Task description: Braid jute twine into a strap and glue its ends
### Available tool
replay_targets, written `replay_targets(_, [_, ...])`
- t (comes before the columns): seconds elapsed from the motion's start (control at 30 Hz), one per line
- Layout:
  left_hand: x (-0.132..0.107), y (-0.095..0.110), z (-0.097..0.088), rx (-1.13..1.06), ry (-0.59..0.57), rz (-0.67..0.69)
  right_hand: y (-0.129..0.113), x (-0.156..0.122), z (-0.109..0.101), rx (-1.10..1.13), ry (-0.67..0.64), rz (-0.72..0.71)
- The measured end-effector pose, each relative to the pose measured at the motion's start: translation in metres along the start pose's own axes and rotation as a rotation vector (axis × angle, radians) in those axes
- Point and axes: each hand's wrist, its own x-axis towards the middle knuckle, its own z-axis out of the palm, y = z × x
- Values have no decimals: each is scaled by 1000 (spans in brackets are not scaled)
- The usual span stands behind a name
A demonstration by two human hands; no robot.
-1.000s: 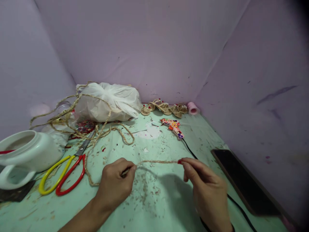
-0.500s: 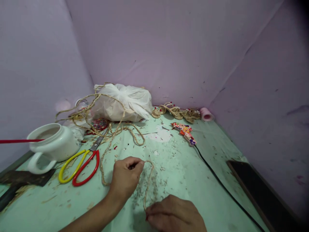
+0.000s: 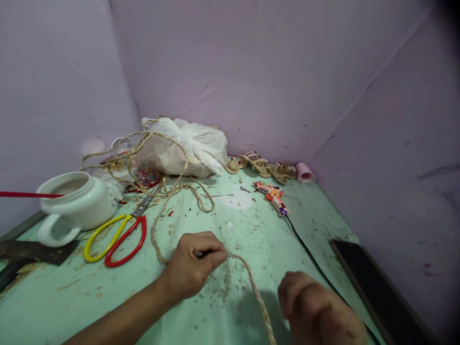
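My left hand (image 3: 196,266) is closed in a pinch on a thin braided straw cord (image 3: 253,280), above the middle of the table. From its fingertips the cord runs down to the right and leaves the view at the bottom edge. Behind the hand the cord loops back to a loose tangle (image 3: 176,191) near a white plastic bag (image 3: 190,143). To the right of the cord, my right hand (image 3: 319,306) is raised and smeared by motion. Its fingers look curled, and whether anything is in them does not show.
On the left lie scissors (image 3: 125,242) with yellow and red handles, a white pot (image 3: 86,203) with a red stick, and a dark flat blade (image 3: 39,251). A flower-patterned glue gun (image 3: 273,196) trails a black cable. Beyond are woven pieces (image 3: 262,165), a pink spool (image 3: 304,172) and a phone (image 3: 377,287).
My right hand has moved right and up, away from where it was at the cord's lower end. My left hand has shifted slightly right, still pinching the cord, which now stretches toward the bottom right.
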Motion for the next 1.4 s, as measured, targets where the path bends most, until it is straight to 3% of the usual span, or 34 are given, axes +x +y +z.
replay_targets(0.07, [-1,1,0,-23,-21,12,6,13,-4,99,97,179])
replay_targets(0.13, [-2,2,0,-42,-34,12,17,23,-5,29,93,334])
replay_targets(0.3, [-4,4,4,-1,-29,-9,32,27,5,-43,-235,459])
replay_targets(0.37, [-5,4,6,22,-17,-2,32,24,8,-22,-281,469])
replay_targets(0.77, [-10,8,14,47,104,32,37,14,12,-92,-219,466])
replay_targets(0.93, [-12,7,17,38,83,34,38,12,12,-79,-211,497])
replay_targets(1.2, [-11,5,16,-21,2,20,37,17,15,-90,-280,365])
replay_targets(1.4, [-12,8,13,-5,-22,12,43,14,11,45,-331,432])
